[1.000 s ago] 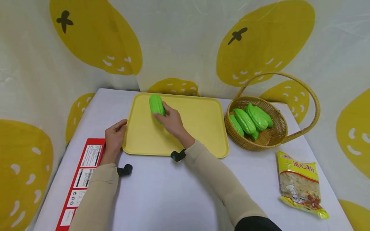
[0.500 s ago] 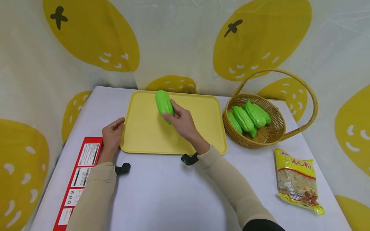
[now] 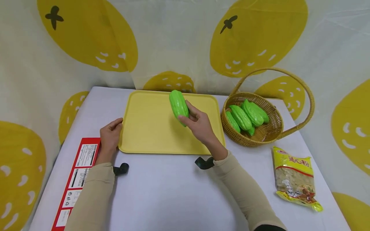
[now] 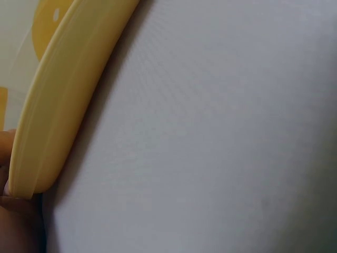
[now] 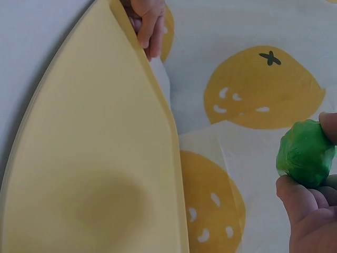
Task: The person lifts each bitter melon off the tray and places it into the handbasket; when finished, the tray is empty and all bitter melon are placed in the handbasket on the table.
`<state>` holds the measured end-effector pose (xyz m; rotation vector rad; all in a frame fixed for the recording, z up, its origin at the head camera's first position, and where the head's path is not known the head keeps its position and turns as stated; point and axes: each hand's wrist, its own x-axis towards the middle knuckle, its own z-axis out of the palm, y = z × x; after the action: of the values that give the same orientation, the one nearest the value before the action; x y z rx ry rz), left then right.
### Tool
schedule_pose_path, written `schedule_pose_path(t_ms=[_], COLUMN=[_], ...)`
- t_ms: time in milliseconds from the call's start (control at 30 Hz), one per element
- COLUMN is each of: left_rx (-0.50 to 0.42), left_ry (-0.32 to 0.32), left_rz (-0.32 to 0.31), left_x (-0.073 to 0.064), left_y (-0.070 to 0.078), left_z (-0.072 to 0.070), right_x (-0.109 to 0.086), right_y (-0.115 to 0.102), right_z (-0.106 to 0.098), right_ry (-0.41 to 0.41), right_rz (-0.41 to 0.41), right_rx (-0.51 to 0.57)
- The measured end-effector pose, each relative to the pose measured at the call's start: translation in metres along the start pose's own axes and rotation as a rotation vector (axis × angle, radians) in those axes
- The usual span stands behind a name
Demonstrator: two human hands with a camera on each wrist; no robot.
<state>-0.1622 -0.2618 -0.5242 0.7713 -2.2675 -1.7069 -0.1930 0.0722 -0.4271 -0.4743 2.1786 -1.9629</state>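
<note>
My right hand (image 3: 202, 126) holds a glossy green bitter melon (image 3: 178, 103) between thumb and fingers, above the right half of a yellow tray (image 3: 148, 128). In the right wrist view the knobby end of the bitter melon (image 5: 305, 153) points at the camera, clear of the tray. At the tray's left edge, my left hand (image 3: 110, 136) grips the rim with curled fingers. Only a bit of that hand (image 4: 6, 174) shows in the left wrist view, beside the tray corner (image 4: 52, 116). Several more bitter melons (image 3: 250, 114) lie in a wicker basket (image 3: 245, 140) right of the tray.
The basket's tall handle (image 3: 310, 102) leans out to the right. A yellow pasta bag (image 3: 295, 179) lies at the front right. Beside my left forearm is a red box (image 3: 76, 175) with white labels. A fruit-print curtain (image 3: 173, 41) hangs behind the white-covered table (image 3: 170, 192).
My right hand has lifted the bitter melon from the tray's left part and carried it rightward toward the basket. The left hand stays at the tray edge; the head view has shifted slightly.
</note>
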Motion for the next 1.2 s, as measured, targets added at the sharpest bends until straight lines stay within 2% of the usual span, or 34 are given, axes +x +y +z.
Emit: schedule_pose_path(t_ms=[300, 467, 633, 833, 1033, 1200], left_rx=[-0.005, -0.005, 0.001, -0.003, -0.022, -0.008], left_ry=[-0.002, -0.011, -0.022, -0.007, 0.005, 0.011], left_rz=[0.000, -0.005, -0.024, -0.021, -0.030, -0.029], left_x=[0.000, 0.000, 0.001, 0.000, 0.000, -0.001], left_y=[0.000, 0.002, 0.002, 0.001, 0.001, 0.000], left_z=[-0.001, -0.002, -0.002, -0.001, 0.001, 0.002], right_x=[-0.019, -0.028, -0.037, -0.045, -0.055, -0.063], right_y=[-0.001, 0.000, 0.008, 0.018, 0.026, 0.033], right_z=[-0.041, -0.071, -0.101, -0.133, -0.158, -0.172], right_ry=[0.028, 0.093, 0.156, 0.230, 0.261, 0.258], right_rz=[-0.043, -0.047, 0.004, 0.045, 0.116, 0.153], right_rx=[-0.001, -0.026, -0.035, -0.045, -0.075, -0.158])
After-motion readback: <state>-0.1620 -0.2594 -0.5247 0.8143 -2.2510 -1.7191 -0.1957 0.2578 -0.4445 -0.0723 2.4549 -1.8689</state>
